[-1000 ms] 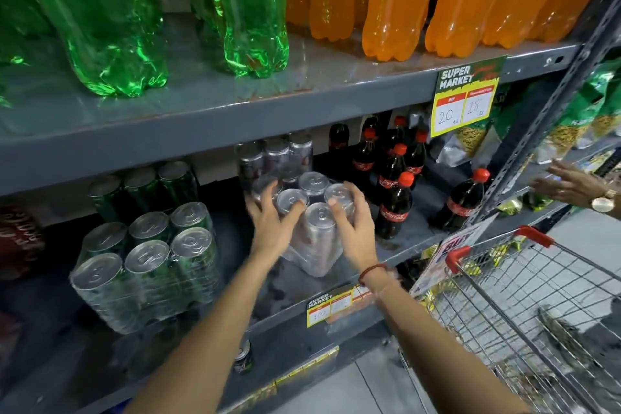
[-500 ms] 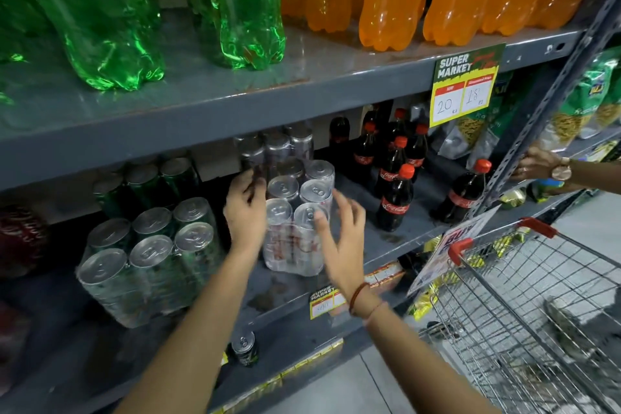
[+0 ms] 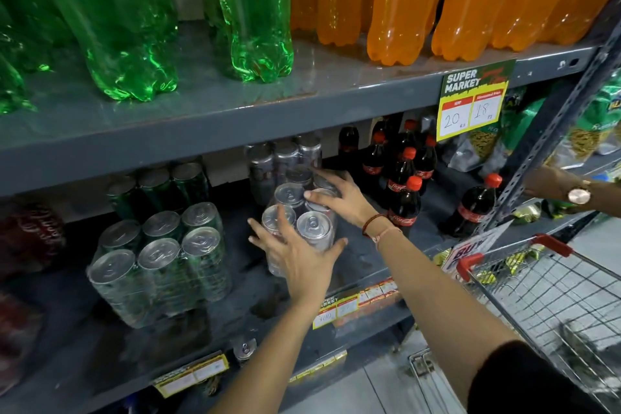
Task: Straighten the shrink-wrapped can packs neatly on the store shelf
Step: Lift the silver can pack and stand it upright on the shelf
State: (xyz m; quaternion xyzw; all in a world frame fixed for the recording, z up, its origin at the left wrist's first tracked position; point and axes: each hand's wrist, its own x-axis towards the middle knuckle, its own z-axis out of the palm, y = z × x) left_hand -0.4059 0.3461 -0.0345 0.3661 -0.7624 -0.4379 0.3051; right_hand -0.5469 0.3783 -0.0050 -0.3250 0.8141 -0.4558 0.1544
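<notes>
pack of silver cans [image 3: 312, 228], glossy film; splayed left hand [image 3: 299, 260], flat right hand [image 3: 341, 198] press it.

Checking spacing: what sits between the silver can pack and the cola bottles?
Head view: the right hand, resting on the silver can pack, beside the cola bottles.

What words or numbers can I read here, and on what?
"Sprite": tall green plastic bottle
"FANTA": tall orange plastic bottle
"SUPER MARKET", "20", "18": green-and-yellow hanging price card
"Coca-Cola": small dark red-capped bottle
"BUY": white sign beside wire cart
Yellow shelf-edge tags: too blurred to read.
</notes>
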